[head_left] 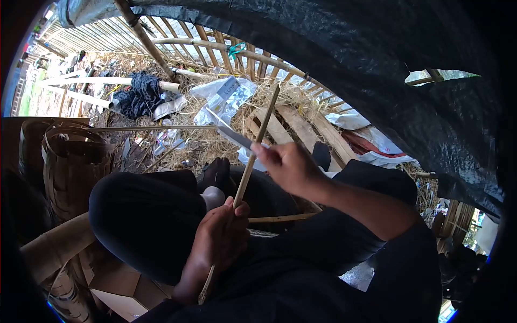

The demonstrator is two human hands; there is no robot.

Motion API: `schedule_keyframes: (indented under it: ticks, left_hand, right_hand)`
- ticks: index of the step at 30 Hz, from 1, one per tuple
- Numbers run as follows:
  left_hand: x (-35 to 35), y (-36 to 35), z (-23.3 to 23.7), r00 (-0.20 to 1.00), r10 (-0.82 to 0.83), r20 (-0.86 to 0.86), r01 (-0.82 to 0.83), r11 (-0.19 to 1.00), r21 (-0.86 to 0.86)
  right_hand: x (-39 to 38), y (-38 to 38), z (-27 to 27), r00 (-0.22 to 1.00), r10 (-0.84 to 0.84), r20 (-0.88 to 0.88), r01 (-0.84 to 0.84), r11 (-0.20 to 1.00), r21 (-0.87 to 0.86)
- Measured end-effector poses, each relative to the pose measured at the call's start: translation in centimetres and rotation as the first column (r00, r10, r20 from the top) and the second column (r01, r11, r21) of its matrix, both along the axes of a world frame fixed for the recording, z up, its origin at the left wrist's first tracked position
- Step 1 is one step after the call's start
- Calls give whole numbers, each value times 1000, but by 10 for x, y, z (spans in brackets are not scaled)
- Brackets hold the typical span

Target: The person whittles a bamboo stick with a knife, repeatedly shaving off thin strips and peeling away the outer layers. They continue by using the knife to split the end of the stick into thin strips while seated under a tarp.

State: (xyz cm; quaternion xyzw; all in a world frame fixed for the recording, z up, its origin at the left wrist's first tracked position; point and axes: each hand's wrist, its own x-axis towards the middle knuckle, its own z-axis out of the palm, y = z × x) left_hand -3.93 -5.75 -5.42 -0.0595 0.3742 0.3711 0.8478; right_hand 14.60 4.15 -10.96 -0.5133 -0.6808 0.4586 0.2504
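Note:
My left hand (pixel 219 232) is wrapped round a long, narrow bamboo strip (pixel 265 125), which slants up and away from my lap. Farther up the strip, my right hand (pixel 291 168) grips a knife (pixel 235 138), its blade pointing left and crossing close by the strip. The knife's handle is mostly hidden in my fingers. A thin bamboo strip (pixel 156 128) runs from the left toward the blade tip. Below my right hand, another bamboo piece (pixel 283 218) lies across between my legs.
Curled bamboo bands (pixel 70 156) and a thick bamboo pole (pixel 56 245) are at my left, above a cardboard box (pixel 126 293). Ahead lie straw, plastic packaging (pixel 231 94), wooden boards (pixel 296 126) and dark cloth (pixel 140 96). A slatted bamboo fence (pixel 215 46) and black tarp (pixel 344 48) enclose the spot.

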Motion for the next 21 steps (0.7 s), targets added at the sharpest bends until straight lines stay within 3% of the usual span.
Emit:
schedule_keyframes:
  ticks: [2,4,6,8,9,10,12,13,14,16,17,18,20,21]
  left_hand:
    - [1,-2,-2,999,4,-44,-5,1000,-26]
    - [2,-3,-2,1000,-4,19,4,1000,-17]
    - [0,-1,1,999,-11,46,11,1000,-5]
    - [-1,1,2,997,-19,81,18,1000,14]
    - [-2,0,2,1000,-25,14,25,1000,8]
    - [-2,-1,2,998,-35,-54,35,999,-2]
    - [1,-1,2,999,-32,-5,32,999,-16]
    - [1,-1,2,999,-22,46,23,999,-22]
    - [0,-2,3,999,-21,43,22,1000,-21]
    - [-1,-1,3,998,1,64,-2,1000,2]
    - [0,-1,3,998,4,65,-4,1000,3]
    - [0,-1,3,1000,-11,25,11,1000,-4]
    - [0,-1,4,1000,-26,-16,26,1000,-15]
    - [0,-1,4,999,-32,16,32,999,-3]
  right_hand:
    - [-1,-9,3,995,80,-62,-80,997,-2]
    - [14,14,8,992,65,111,-38,974,-224]
    - [17,31,7,994,-96,57,105,976,-190]
    - [1,5,14,999,12,35,-7,990,-144]
    - [-6,-11,20,993,110,-33,-113,989,-95]
    - [-8,-18,16,993,79,-92,-84,995,-53]
    - [6,1,11,992,79,102,-68,992,-107]
    - [12,14,22,986,11,167,24,978,-206]
    - [19,24,12,996,-33,77,49,973,-227]
    - [1,1,20,998,38,43,-30,988,-154]
    - [-10,-20,22,995,82,-59,-82,997,16]
    - [-15,-31,21,989,113,-91,-121,990,-78]
    - [3,-13,22,982,185,-31,-187,978,-92]
    - [7,2,17,998,51,30,-44,982,-185]
